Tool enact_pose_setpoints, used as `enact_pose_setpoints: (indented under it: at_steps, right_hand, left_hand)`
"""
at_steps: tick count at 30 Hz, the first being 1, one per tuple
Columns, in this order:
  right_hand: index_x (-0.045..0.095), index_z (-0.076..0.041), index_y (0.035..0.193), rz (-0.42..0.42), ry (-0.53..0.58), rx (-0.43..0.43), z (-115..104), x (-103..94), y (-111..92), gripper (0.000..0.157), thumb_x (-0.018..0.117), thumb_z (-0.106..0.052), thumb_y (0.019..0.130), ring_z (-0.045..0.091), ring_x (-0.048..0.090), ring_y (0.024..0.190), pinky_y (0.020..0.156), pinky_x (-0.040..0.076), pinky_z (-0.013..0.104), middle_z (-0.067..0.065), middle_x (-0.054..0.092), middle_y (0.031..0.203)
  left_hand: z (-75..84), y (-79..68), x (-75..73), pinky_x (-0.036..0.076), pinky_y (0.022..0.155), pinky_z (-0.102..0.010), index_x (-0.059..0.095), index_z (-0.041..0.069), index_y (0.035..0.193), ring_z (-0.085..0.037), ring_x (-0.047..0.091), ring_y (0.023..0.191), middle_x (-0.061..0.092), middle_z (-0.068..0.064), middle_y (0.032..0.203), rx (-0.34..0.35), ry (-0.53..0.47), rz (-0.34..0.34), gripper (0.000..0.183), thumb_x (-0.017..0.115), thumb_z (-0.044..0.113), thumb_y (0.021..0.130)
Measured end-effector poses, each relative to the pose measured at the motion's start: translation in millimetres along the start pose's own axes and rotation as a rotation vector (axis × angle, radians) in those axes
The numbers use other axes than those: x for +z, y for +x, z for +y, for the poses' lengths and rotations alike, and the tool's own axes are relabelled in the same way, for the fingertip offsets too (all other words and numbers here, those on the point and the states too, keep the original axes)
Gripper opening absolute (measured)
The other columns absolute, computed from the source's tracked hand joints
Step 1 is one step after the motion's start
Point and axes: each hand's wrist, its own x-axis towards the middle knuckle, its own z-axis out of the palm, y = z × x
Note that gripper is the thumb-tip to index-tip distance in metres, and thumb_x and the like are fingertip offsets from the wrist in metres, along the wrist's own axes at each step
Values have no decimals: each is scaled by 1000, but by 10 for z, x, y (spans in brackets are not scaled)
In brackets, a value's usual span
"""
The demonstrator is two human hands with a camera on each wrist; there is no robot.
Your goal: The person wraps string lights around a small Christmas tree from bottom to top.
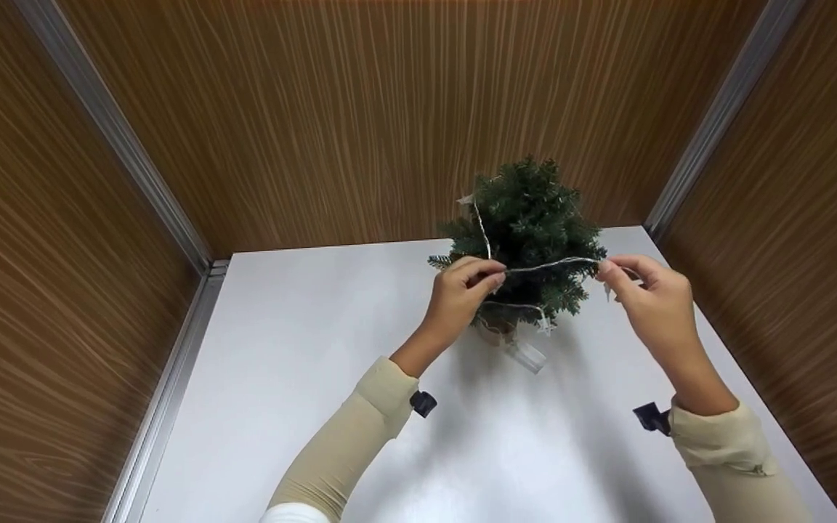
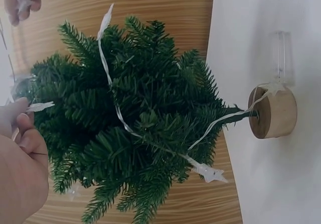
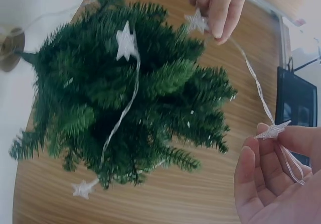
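Note:
A small green artificial Christmas tree (image 1: pixel 531 218) stands on a round wooden base (image 2: pixel 280 114), partly wrapped in a string of star lights (image 1: pixel 553 264). Between my two hands a length of the clear wire runs taut across the front of the tree. My left hand (image 1: pixel 462 294) pinches the wire close to a star (image 3: pixel 196 21). On the other side, my right hand (image 1: pixel 647 294) pinches it beside another star (image 3: pixel 273 129), with a small loop of wire at the palm. More stars, such as one white star (image 2: pixel 209 173), hang along the branches.
A clear plastic box (image 1: pixel 527 356) joined to the wire lies by the base on the white table (image 1: pixel 302 349). Wood-grain panels (image 1: pixel 360 123) with metal edge strips rise at the back and both sides. A dark screen (image 3: pixel 297 101) shows beyond in the right wrist view.

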Motion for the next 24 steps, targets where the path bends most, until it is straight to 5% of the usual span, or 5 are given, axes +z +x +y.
enact_pose_setpoints:
  at_steps: [13,21,24]
  right_hand:
    - [75,-1,104,-61,0,-72,75,0,569,25,69,-25,97,3,60,70,60,46,14,-15,65,81]
    - [74,-1,104,-75,-49,-86,105,-18,852,21,70,-20,96,0,56,76,64,44,11,-6,65,87]
    - [76,-2,102,-73,-141,-168,144,-30,948,16,71,-17,96,1,52,84,69,41,11,5,67,91]
  left_hand:
    - [-37,-29,120,52,71,-20,77,10,108,-5,61,83,70,-1,102,-25,13,46,17,69,20,97]
    - [2,-10,200,52,71,-20,76,9,107,-4,60,81,69,0,99,-15,16,65,16,70,20,96]
    - [3,-4,237,52,70,-20,76,10,107,-4,60,80,69,0,98,-13,14,72,15,70,19,96]
